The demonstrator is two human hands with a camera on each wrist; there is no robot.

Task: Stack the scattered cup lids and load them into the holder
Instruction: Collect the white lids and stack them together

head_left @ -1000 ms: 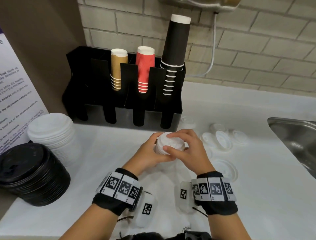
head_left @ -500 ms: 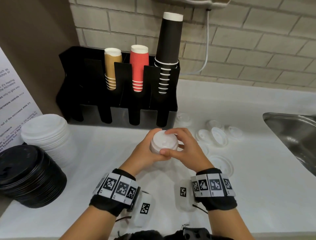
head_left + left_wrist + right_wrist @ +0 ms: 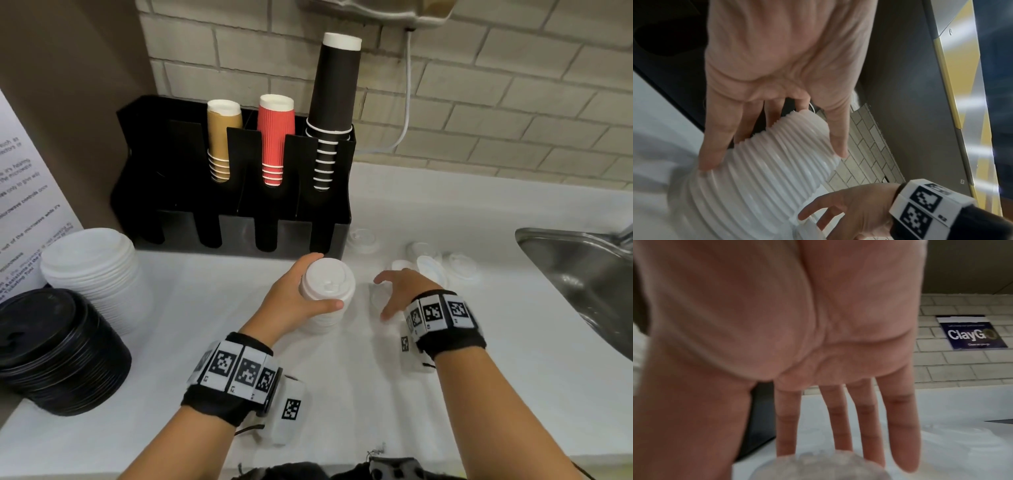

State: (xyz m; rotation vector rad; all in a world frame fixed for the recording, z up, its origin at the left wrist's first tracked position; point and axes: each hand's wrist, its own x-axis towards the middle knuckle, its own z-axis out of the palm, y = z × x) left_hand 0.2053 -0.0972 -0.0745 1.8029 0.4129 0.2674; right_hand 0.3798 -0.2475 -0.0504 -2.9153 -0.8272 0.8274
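My left hand (image 3: 317,286) grips a tall stack of white cup lids (image 3: 329,274), held just above the counter in front of the black holder (image 3: 233,205). In the left wrist view the fingers (image 3: 715,146) curl round the ribbed lid stack (image 3: 777,162). My right hand (image 3: 382,298) is open with fingers spread, hovering over a clear lid (image 3: 375,296) on the counter, which shows blurred under the fingers (image 3: 838,426) as the clear lid (image 3: 818,467). Several more loose lids (image 3: 431,269) lie scattered beyond it, and one lid (image 3: 363,236) sits by the holder's corner.
The holder carries brown cups (image 3: 222,137), red cups (image 3: 275,137) and black cups (image 3: 334,109); its left slots hold nothing. A big white lid stack (image 3: 89,267) and a black lid stack (image 3: 58,349) stand left. A steel sink (image 3: 582,274) is on the right.
My right hand let go of the lid stack, moved right and down and opened over the clear lid. The left hand still holds the stack.
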